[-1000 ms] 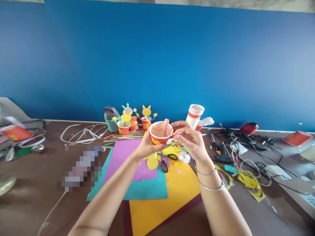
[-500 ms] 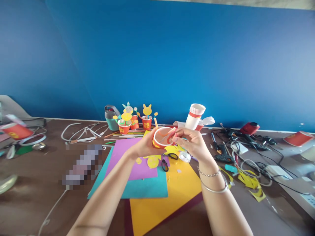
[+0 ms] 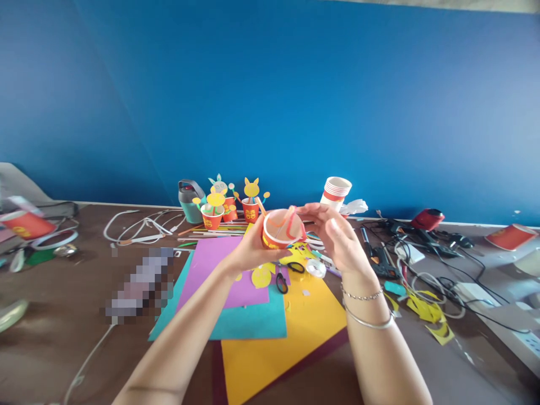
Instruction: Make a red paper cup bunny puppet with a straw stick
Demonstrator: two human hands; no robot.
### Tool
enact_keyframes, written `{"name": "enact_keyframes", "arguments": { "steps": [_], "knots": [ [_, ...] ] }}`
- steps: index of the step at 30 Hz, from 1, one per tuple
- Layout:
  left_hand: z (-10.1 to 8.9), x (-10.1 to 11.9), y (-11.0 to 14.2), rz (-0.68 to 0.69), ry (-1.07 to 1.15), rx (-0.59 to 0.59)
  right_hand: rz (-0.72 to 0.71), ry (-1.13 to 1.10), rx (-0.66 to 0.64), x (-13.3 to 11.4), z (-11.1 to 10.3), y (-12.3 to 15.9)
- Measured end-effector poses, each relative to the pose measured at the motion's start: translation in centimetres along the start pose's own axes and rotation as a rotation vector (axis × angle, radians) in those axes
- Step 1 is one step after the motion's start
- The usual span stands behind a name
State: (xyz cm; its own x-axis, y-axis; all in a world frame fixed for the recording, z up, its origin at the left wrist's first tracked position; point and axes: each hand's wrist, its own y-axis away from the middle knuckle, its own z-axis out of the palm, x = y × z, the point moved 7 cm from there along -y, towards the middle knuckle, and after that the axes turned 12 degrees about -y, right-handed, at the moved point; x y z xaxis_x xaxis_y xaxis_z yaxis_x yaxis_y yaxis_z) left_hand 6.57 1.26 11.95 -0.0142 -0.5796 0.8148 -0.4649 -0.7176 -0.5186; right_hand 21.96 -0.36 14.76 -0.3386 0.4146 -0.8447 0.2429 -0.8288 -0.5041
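Note:
My left hand (image 3: 248,251) grips a small red paper cup (image 3: 280,229) from below and holds it up over the table. A bent pink and orange straw (image 3: 290,220) sits inside the cup. My right hand (image 3: 337,236) is at the cup's right rim, fingers curled toward the straw; whether they pinch it I cannot make out. Below the hands lie black scissors (image 3: 282,281), a roll of clear tape (image 3: 315,268) and yellow paper cut-outs (image 3: 261,277).
Purple (image 3: 211,270), teal (image 3: 248,323) and yellow (image 3: 278,349) sheets overlap on the brown table. Decorated cups with paper flowers (image 3: 230,207) and a stack of cups (image 3: 334,194) stand at the back. A glue gun and cables (image 3: 405,253) lie right, white cords (image 3: 139,228) left.
The cup has been tilted and lifted slightly in my left hand. My right hand moved from pinching the straw over the cup to the cup's right side.

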Motion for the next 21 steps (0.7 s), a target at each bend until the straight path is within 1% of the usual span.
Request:
{"name": "enact_keyframes", "arguments": {
  "steps": [2, 5, 6, 9, 10, 13, 14, 15, 17, 21],
  "knots": [
    [-0.2, 0.2, -0.2, 0.008, 0.029, 0.116, -0.008, -0.053, -0.048, 0.1, 0.4, 0.0],
    [-0.1, 0.0, 0.2, 0.002, -0.011, 0.269, 0.034, -0.032, -0.153, 0.8, 2.0, 0.0],
    [0.1, -0.1, 0.4, -0.003, -0.031, 0.281, 0.040, -0.015, -0.150, 0.9, 2.4, 0.0],
    [0.7, -0.6, 0.8, -0.003, 0.018, 0.210, 0.027, 0.019, -0.078, 1.1, 2.6, -0.2],
    [0.3, -0.6, 0.9, 0.013, 0.054, 0.240, 0.030, 0.023, -0.055, 1.1, 2.4, -0.2],
    [-1.8, -0.4, 1.2, 0.061, 0.088, 0.447, 0.062, 0.027, 0.007, 1.4, 1.2, 0.0],
    [-2.3, -0.2, 1.2, 0.067, 0.083, 0.494, 0.073, 0.025, 0.024, 1.5, 0.8, 0.1],
    [-2.5, -0.1, 1.1, 0.065, 0.084, 0.514, 0.084, 0.023, 0.032, 1.6, 0.6, 0.2],
    [-2.3, 0.1, 0.7, 0.033, 0.126, 0.495, 0.102, 0.016, 0.015, 1.7, 0.7, 0.3],
    [-1.4, -0.2, 0.0, -0.141, 0.231, 0.348, 0.102, 0.003, -0.083, 1.6, 2.0, 0.5]
  ]
}}
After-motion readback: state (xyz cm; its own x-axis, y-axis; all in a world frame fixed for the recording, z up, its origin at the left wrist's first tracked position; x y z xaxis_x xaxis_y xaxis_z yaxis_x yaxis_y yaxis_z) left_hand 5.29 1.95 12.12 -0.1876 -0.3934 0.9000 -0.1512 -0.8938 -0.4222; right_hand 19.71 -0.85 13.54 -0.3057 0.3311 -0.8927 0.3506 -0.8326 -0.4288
